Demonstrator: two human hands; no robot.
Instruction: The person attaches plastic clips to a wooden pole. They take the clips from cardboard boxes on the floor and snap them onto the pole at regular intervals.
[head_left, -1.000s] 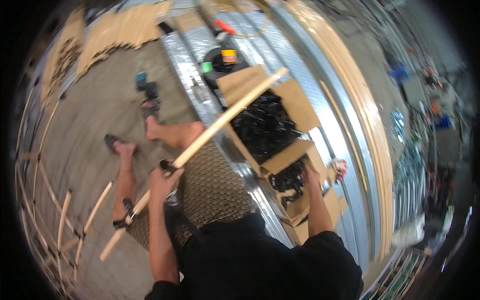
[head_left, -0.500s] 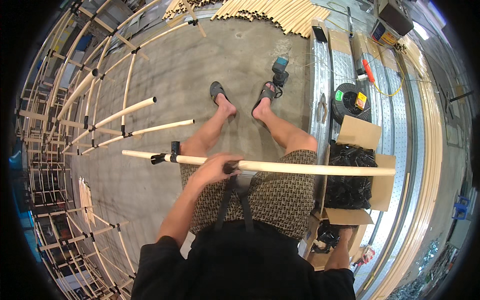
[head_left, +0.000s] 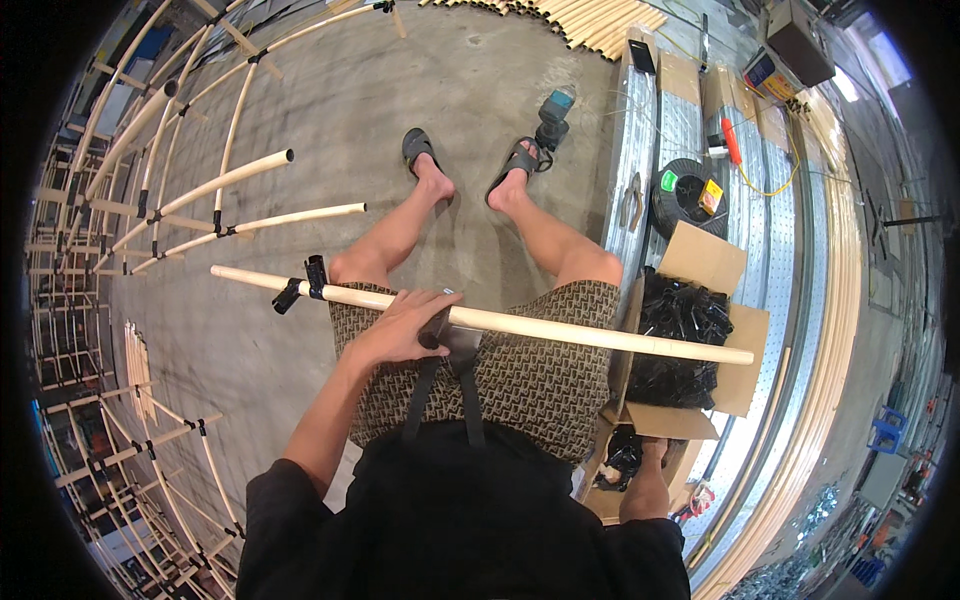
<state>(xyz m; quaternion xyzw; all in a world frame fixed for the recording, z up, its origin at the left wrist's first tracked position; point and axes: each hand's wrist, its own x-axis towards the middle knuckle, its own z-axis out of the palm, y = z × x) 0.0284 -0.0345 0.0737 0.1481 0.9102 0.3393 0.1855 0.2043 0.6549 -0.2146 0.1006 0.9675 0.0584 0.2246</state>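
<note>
A long cream-coloured pipe [head_left: 600, 335] lies across my lap, its right end over a cardboard box. My left hand [head_left: 400, 325] is closed around it near the middle, fingers over the top and thumb below, beside a dark joint piece [head_left: 437, 326] partly hidden by the hand. Two black pipe connectors [head_left: 316, 277] are fixed towards the pipe's left end. My right hand [head_left: 654, 452] reaches down into a smaller cardboard box [head_left: 680, 424] with black connectors [head_left: 625, 450] in it; its fingers are hidden there.
The larger open box [head_left: 742, 385] holds many black connectors [head_left: 680, 345]. A cordless power tool [head_left: 553, 118] stands by my right foot. Pliers [head_left: 631, 202] and a black spool [head_left: 680, 195] lie on the metal strips at right. Pipe frames [head_left: 225, 180] rise at left; loose pipes [head_left: 600, 25] lie ahead.
The pipe has tilted, its left end farther away and its right end nearer me. My left hand's fingers have stretched more over it. The right hand stays in the small box.
</note>
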